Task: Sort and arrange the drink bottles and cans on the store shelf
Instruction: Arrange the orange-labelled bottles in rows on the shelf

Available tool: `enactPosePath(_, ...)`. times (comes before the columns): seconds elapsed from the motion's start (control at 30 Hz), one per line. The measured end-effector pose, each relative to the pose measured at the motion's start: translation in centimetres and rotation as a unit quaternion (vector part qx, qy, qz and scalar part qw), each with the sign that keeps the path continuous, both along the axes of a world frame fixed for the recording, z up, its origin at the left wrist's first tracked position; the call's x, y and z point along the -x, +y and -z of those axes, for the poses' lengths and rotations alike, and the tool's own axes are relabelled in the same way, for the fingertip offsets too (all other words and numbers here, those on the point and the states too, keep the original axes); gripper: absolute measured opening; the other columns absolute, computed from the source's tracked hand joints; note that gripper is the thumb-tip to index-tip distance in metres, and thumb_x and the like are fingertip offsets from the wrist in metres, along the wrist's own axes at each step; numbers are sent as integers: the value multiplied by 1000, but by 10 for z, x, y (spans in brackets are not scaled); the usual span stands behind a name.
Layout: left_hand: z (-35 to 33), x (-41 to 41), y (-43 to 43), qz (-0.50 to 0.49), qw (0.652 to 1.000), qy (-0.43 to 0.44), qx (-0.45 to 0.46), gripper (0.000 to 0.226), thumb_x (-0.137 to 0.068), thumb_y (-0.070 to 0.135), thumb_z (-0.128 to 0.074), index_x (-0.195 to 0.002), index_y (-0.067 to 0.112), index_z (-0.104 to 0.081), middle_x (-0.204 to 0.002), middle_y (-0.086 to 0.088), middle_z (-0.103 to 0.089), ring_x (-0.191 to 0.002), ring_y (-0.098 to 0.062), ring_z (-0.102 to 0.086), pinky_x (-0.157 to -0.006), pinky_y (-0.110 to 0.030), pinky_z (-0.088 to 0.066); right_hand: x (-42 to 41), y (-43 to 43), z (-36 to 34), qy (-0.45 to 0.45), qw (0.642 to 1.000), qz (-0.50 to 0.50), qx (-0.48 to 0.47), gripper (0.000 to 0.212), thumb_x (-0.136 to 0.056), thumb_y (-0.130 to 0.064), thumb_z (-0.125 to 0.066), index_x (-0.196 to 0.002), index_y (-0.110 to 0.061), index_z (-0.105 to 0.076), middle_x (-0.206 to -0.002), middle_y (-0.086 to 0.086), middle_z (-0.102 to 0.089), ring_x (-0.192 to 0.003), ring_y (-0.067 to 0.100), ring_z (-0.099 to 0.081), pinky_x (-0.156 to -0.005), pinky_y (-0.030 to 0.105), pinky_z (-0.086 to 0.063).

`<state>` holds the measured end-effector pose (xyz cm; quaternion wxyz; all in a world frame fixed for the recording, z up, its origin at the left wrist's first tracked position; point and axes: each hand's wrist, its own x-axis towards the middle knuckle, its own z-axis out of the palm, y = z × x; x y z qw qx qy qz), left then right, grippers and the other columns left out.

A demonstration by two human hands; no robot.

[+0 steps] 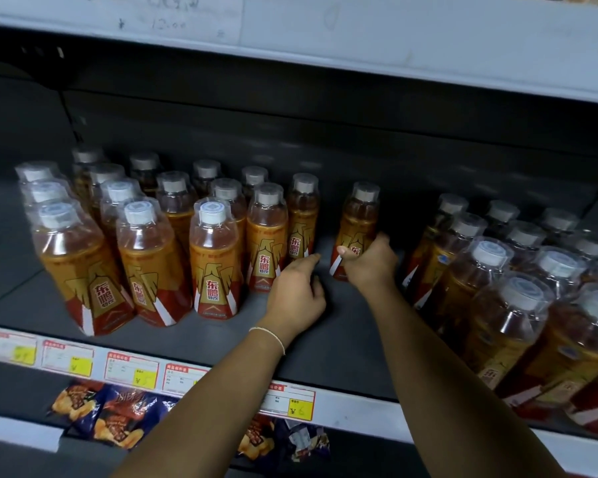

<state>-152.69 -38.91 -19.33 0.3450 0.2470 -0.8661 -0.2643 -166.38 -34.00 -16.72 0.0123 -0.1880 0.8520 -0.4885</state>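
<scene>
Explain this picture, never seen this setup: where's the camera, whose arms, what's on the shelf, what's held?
No robot here: a person works with bare hands. The one picture comes from a wide-angle camera on their head, looking forward and down, so the arms enter from the bottom. On the shelf stand orange drink bottles: a left group and a right group, with a gap between. In the gap stands a lone bottle; the right hand grips it low down. The left hand holds nothing, its forefinger stretched toward the left group. Along the shelf edge run price tags; snack bags lie below.
</scene>
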Motion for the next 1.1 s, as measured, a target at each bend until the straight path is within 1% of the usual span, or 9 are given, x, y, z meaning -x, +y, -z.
enactPosePath(0.1, -9, -8, 1, -29, 999, 36, -14, 41, -83, 3, -54, -124, 4, -61, -118, -12, -64, -109, -25, -60, -98, -29, -46, -8, 3, -3, 33, 998, 45, -11, 60, -74, -30, -85, -115, -7, -49, -125, 18, -53, -114, 34, -56, -92, 42, -50)
enactPosePath(0.23, -17, -24, 3, -60, 996, 61, -20, 34, -79, 0, -53, -110, 9, -62, -103, -7, -63, -96, -22, -58, -84, -27, -46, -32, -4, -4, 151, 988, -34, 24, 24, -85, -25, -74, -85, -14, -53, -91, 11, -63, -90, 32, -61, -71, 28, -39)
enactPosePath(0.3, -19, -32, 5, -63, 996, 67, -22, 35, -78, -1, -53, -110, 9, -60, -103, -7, -63, -98, -21, -57, -83, -24, -42, -43, -15, -7, 164, 981, -92, 39, 18, -87, -21, -70, -98, -9, -62, -89, 8, -66, -90, 32, -65, -79, 34, -49)
enactPosePath(0.37, -19, -39, 8, -57, 996, 68, -24, 40, -78, -1, -53, -117, 10, -58, -108, -8, -62, -102, -21, -56, -88, -27, -44, -48, -29, -16, 151, 980, -132, 3, 42, -90, -21, -67, -127, -5, -54, -110, 13, -66, -103, 33, -63, -90, 38, -50)
enactPosePath(0.4, -19, -43, 10, -52, 996, 66, -24, 44, -79, 0, -53, -121, 10, -56, -112, -8, -61, -105, -21, -56, -91, -30, -45, -48, -35, -21, 140, 979, -146, -19, 48, -91, -22, -65, -133, -7, -49, -115, 13, -64, -107, 33, -61, -89, 35, -48)
enactPosePath(0.57, -17, -60, 13, -35, 999, 32, -27, 56, -80, 0, -53, -135, 9, -49, -128, -10, -55, -118, -22, -52, -103, -27, -41, -37, -58, -29, 92, 974, -184, -96, 41, -91, -24, -62, -128, -10, -49, -103, 10, -64, -97, 29, -63, -77, 32, -47)
enactPosePath(0.73, -13, -71, 12, -35, 999, 9, -29, 56, -82, 0, -53, -137, 6, -47, -137, -12, -52, -127, -22, -47, -102, -11, -23, -39, -56, -25, 114, 979, -155, -69, 35, -90, -24, -64, -120, -7, -56, -104, 11, -66, -96, 28, -63, -73, 25, -39)
enactPosePath(0.93, -11, -65, 14, -16, 1000, 11, -22, 53, -86, 6, -54, -138, 6, -47, -135, -11, -54, -126, -22, -49, -107, -20, -32, -56, -24, -21, 127, 986, -110, -13, 41, -84, -19, -73, -121, -11, -56, -105, 12, -69, -99, 32, -65, -77, 26, -42)
enactPosePath(1.1, -10, -52, 17, -14, 999, 16, -27, 59, -84, 6, -60, -141, 7, -44, -137, -10, -53, -128, -21, -47, -103, -14, -25, -62, 13, -18, 126, 982, -144, -15, 49, -83, -22, -73, -126, -19, -50, -108, 7, -68, -102, 28, -64, -92, 40, -52)
